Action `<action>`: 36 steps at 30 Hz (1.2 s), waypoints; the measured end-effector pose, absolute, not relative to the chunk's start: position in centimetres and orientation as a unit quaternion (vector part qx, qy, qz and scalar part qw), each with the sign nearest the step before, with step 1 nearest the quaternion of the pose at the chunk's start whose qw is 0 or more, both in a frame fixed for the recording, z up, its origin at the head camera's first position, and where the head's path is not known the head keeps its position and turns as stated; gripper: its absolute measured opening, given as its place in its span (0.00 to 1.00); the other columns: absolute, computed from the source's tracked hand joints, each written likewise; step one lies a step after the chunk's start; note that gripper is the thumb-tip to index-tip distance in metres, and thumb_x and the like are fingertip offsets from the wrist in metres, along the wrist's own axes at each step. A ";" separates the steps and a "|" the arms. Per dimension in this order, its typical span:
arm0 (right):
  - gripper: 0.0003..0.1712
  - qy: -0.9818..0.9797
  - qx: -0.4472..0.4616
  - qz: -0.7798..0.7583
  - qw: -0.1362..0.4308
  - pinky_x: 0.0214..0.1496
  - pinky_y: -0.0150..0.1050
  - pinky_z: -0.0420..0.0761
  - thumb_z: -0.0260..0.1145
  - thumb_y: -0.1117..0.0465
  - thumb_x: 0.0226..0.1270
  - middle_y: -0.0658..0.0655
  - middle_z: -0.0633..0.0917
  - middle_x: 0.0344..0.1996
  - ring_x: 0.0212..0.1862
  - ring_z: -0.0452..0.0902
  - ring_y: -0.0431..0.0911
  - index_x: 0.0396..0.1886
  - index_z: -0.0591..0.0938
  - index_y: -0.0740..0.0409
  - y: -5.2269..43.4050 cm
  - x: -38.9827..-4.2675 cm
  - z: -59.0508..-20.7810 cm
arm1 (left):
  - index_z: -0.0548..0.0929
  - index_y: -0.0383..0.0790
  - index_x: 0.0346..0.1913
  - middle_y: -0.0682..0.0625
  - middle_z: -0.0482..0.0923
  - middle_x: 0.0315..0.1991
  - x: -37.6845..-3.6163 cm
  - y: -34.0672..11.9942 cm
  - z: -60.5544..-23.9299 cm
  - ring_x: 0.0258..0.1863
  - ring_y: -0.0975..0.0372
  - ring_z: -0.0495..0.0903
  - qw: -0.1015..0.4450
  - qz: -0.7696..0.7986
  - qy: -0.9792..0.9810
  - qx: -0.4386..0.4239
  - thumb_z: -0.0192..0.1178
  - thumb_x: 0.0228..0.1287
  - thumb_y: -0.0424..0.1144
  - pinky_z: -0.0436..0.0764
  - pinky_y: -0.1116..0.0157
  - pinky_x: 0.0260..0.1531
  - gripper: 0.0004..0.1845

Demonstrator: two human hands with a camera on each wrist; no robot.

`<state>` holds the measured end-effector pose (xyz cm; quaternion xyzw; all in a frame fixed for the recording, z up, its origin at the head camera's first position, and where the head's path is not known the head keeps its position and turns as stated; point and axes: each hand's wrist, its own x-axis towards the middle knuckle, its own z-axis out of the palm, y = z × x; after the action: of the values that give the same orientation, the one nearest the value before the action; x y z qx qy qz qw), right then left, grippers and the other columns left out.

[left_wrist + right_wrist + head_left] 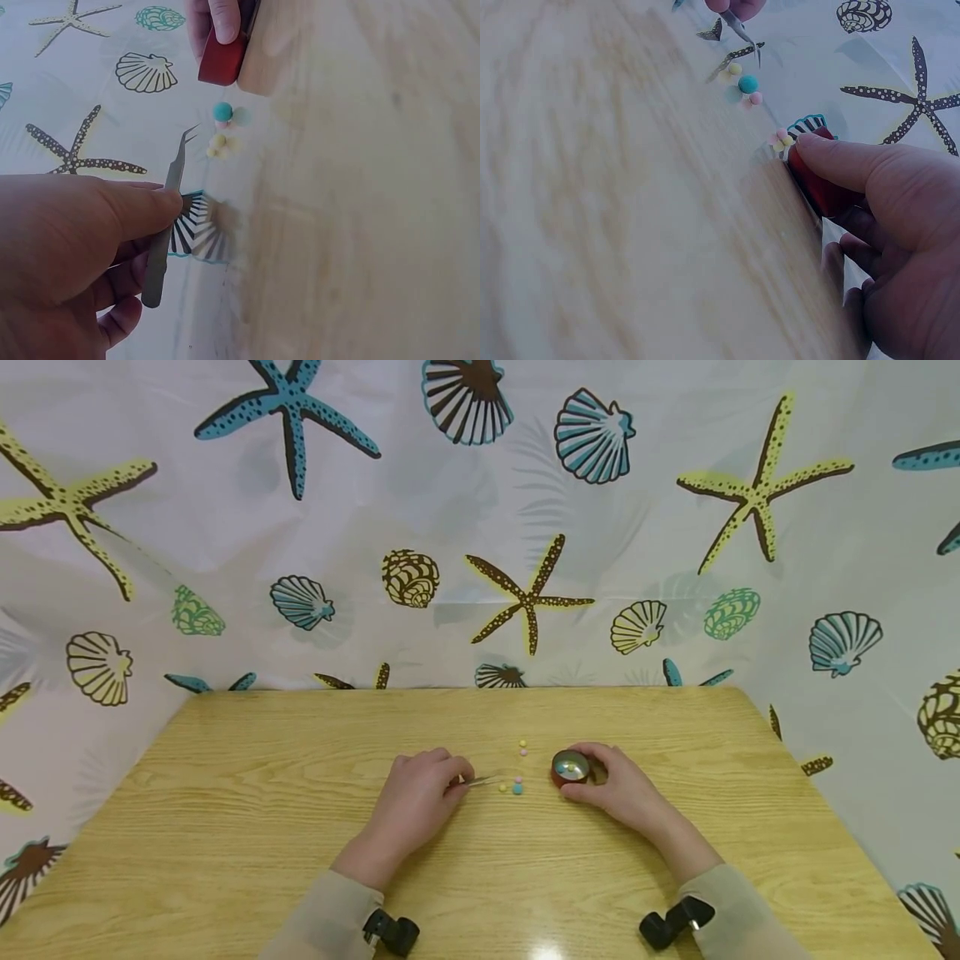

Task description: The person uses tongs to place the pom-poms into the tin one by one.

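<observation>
Tweezers (483, 780) pinched in left hand (417, 802) point at beads (517, 787); right hand (618, 787) grips red tin (570, 767).

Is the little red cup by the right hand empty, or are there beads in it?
Not empty. In the head view the red cup, held upright by the right hand, shows at least one pale bead inside; the count is unclear.
</observation>
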<state>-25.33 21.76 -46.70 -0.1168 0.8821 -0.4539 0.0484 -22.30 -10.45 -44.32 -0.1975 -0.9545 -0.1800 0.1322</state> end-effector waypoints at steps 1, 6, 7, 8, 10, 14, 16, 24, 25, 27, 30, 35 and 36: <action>0.39 0.882 -0.118 -0.454 0.048 0.78 0.66 0.65 0.83 0.50 0.71 0.64 0.80 0.69 0.74 0.72 0.63 0.76 0.80 0.56 21.7 -25.3 -46.7 | 0.93 0.48 0.46 0.57 0.84 0.35 -22.3 -10.5 -44.4 0.34 0.62 0.79 0.130 -0.178 -0.955 -0.198 0.78 0.71 0.36 0.73 0.55 0.43 0.06; 0.38 0.882 -0.119 -0.454 0.049 0.78 0.65 0.65 0.82 0.50 0.71 0.64 0.80 0.69 0.74 0.73 0.62 0.76 0.80 0.56 21.7 -25.3 -46.6 | 0.93 0.49 0.46 0.57 0.84 0.35 -22.3 -10.6 -44.5 0.33 0.62 0.79 0.121 -0.171 -0.957 -0.201 0.78 0.70 0.35 0.73 0.54 0.43 0.06; 0.38 0.881 -0.119 -0.454 0.049 0.78 0.65 0.65 0.82 0.50 0.71 0.64 0.80 0.69 0.74 0.73 0.62 0.76 0.80 0.56 21.7 -25.3 -46.6 | 0.93 0.49 0.45 0.57 0.84 0.35 -22.3 -10.6 -44.5 0.33 0.62 0.79 0.121 -0.171 -0.957 -0.202 0.78 0.70 0.35 0.73 0.54 0.43 0.06; 0.38 0.882 -0.119 -0.454 0.049 0.78 0.66 0.65 0.82 0.50 0.71 0.64 0.80 0.69 0.74 0.72 0.62 0.76 0.80 0.56 21.7 -25.3 -46.6 | 0.93 0.49 0.45 0.57 0.84 0.35 -22.3 -10.6 -44.5 0.33 0.62 0.79 0.120 -0.171 -0.957 -0.203 0.78 0.70 0.35 0.73 0.53 0.43 0.06; 0.38 0.882 -0.118 -0.454 0.049 0.78 0.66 0.65 0.82 0.50 0.71 0.64 0.80 0.69 0.74 0.72 0.63 0.76 0.80 0.55 21.7 -25.3 -46.6 | 0.93 0.50 0.45 0.57 0.83 0.35 -22.3 -10.6 -44.5 0.33 0.62 0.79 0.121 -0.171 -0.957 -0.204 0.78 0.70 0.35 0.74 0.53 0.44 0.06; 0.38 0.883 -0.116 -0.453 0.048 0.78 0.66 0.65 0.82 0.50 0.71 0.64 0.80 0.70 0.74 0.72 0.63 0.76 0.80 0.55 21.7 -25.3 -46.6 | 0.93 0.50 0.45 0.57 0.83 0.35 -22.2 -10.6 -44.5 0.33 0.62 0.78 0.121 -0.167 -0.957 -0.207 0.78 0.70 0.35 0.74 0.52 0.44 0.06; 0.38 0.883 -0.115 -0.453 0.048 0.78 0.66 0.65 0.83 0.50 0.71 0.64 0.80 0.69 0.74 0.72 0.63 0.76 0.80 0.55 21.7 -25.3 -46.6 | 0.93 0.50 0.45 0.57 0.82 0.35 -22.2 -10.6 -44.6 0.33 0.62 0.78 0.119 -0.164 -0.957 -0.208 0.78 0.70 0.35 0.74 0.52 0.44 0.06; 0.38 0.881 -0.119 -0.455 0.050 0.78 0.66 0.64 0.82 0.51 0.72 0.64 0.80 0.69 0.74 0.72 0.63 0.76 0.80 0.56 21.7 -25.3 -46.6 | 0.93 0.49 0.45 0.57 0.81 0.33 -22.2 -10.7 -44.6 0.32 0.62 0.77 0.106 -0.160 -0.960 -0.205 0.77 0.71 0.35 0.73 0.53 0.44 0.06; 0.38 0.880 -0.120 -0.457 0.050 0.79 0.66 0.64 0.82 0.51 0.72 0.64 0.80 0.69 0.74 0.72 0.63 0.76 0.80 0.56 21.7 -25.3 -46.5 | 0.93 0.49 0.45 0.57 0.81 0.33 -22.1 -10.7 -44.6 0.32 0.62 0.77 0.104 -0.160 -0.960 -0.205 0.78 0.71 0.35 0.73 0.53 0.44 0.06; 0.38 0.878 -0.122 -0.459 0.050 0.79 0.66 0.64 0.82 0.51 0.72 0.64 0.80 0.69 0.74 0.72 0.63 0.76 0.80 0.57 21.7 -25.3 -46.6 | 0.93 0.49 0.45 0.57 0.81 0.33 -22.1 -10.7 -44.6 0.31 0.62 0.76 0.101 -0.160 -0.960 -0.205 0.78 0.71 0.35 0.73 0.53 0.44 0.06; 0.38 0.877 -0.123 -0.462 0.050 0.79 0.65 0.64 0.82 0.51 0.72 0.64 0.80 0.69 0.74 0.72 0.62 0.76 0.80 0.57 21.7 -25.3 -46.6 | 0.93 0.49 0.45 0.57 0.81 0.33 -22.1 -10.7 -44.6 0.32 0.62 0.77 0.100 -0.160 -0.960 -0.206 0.77 0.71 0.35 0.73 0.53 0.44 0.06; 0.38 0.877 -0.120 -0.462 0.052 0.79 0.66 0.63 0.82 0.51 0.71 0.64 0.80 0.70 0.75 0.71 0.63 0.75 0.80 0.56 21.7 -25.3 -46.6 | 0.93 0.50 0.46 0.56 0.82 0.35 -22.2 -10.7 -44.6 0.33 0.61 0.78 0.099 -0.160 -0.961 -0.205 0.77 0.71 0.35 0.73 0.53 0.45 0.06; 0.38 0.878 -0.119 -0.461 0.052 0.80 0.66 0.63 0.82 0.51 0.71 0.64 0.80 0.70 0.76 0.70 0.63 0.75 0.80 0.56 21.7 -25.3 -46.6 | 0.93 0.49 0.46 0.56 0.83 0.35 -22.2 -10.7 -44.6 0.33 0.61 0.79 0.101 -0.159 -0.960 -0.205 0.77 0.71 0.35 0.74 0.52 0.45 0.06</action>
<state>-25.30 21.73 -46.57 -0.1189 0.8777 -0.4614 0.0520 -22.17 -10.71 -44.65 -0.2049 -0.9604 -0.1594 0.1010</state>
